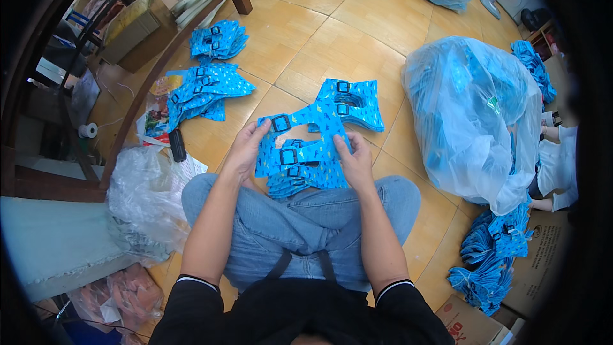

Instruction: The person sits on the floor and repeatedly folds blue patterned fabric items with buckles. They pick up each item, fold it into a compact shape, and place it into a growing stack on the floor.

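Between my two hands I hold a flat blue fabric piece (pixel 328 133), printed with small shapes and shaped like a pet harness vest, a black square buckle on its left part. My left hand (pixel 244 151) pinches its left edge by that buckle. On its right side, my right hand (pixel 355 161) grips with thumb and fingers. Just below it, in front of my crossed legs, lies a stack of similar blue pieces (pixel 311 177) with black buckles. Another stack (pixel 365 110) rests on the floor just beyond my right hand.
Two more blue stacks (pixel 217 83) (pixel 220 39) lie at far left, near a black object (pixel 177 145) and clear plastic (pixel 143 195). At right stand a large filled plastic bag (pixel 469 115), blue bundles (pixel 485 275) and another person's hand (pixel 543 204). A wooden frame (pixel 137 99) edges the left.
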`<state>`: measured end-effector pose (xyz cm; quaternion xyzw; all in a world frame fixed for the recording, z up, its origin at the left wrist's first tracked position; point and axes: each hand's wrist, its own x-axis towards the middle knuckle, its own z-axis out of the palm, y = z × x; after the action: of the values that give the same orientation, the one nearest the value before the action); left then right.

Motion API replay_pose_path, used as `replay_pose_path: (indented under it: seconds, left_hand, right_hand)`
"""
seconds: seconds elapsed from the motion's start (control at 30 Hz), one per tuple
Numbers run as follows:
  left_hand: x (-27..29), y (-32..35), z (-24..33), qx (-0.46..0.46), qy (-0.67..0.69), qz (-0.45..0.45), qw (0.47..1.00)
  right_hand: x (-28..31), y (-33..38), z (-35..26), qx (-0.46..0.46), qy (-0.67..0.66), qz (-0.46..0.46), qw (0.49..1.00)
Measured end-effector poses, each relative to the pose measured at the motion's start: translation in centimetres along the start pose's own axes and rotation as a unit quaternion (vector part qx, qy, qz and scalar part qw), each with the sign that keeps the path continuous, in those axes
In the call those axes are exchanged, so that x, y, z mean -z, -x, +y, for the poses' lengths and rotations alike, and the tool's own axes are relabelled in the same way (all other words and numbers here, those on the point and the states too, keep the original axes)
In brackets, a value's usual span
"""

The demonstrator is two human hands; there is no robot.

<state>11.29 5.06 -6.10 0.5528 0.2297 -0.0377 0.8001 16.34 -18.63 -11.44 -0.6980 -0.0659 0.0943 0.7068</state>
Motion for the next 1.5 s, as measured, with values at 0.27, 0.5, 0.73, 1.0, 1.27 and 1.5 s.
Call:
replay_pose_path:
  seconds: [0.27, 0.5, 0.73, 1.0, 1.27, 1.5]
  left_hand:
    - [-0.4, 0.5, -0.3, -0.075, -0.003, -0.012, 0.997]
    - [-0.2, 0.8, 0.1, -0.125, 0.04, -0.015, 0.991]
    - [-2.1, 1.5, -0.8, -0.162, -0.048, -0.061, 0.984]
    - [-2.4, 3.6, -0.9, -0.129, -0.031, -0.19, 0.973]
    - [-3.5, 4.0, -1.0, -0.153, -0.019, -0.177, 0.972]
    - [-3.2, 5.0, -0.6, -0.173, 0.017, -0.165, 0.971]
  right_hand:
    - [0.0, 0.4, -0.8, -0.041, -0.012, -0.017, 0.999]
    - [-1.5, 1.1, -0.5, -0.04, 0.051, -0.039, 0.997]
    - [-3.1, 3.3, -5.2, 0.226, 0.234, 0.067, 0.943]
    - [-6.6, 4.1, -7.2, 0.184, 0.171, 0.053, 0.966]
    - [-6.2, 3.1, -7.4, -0.035, -0.117, 0.03, 0.992]
    - [-5.9, 4.3, -9.9, 0.045, -0.04, -0.014, 0.998]
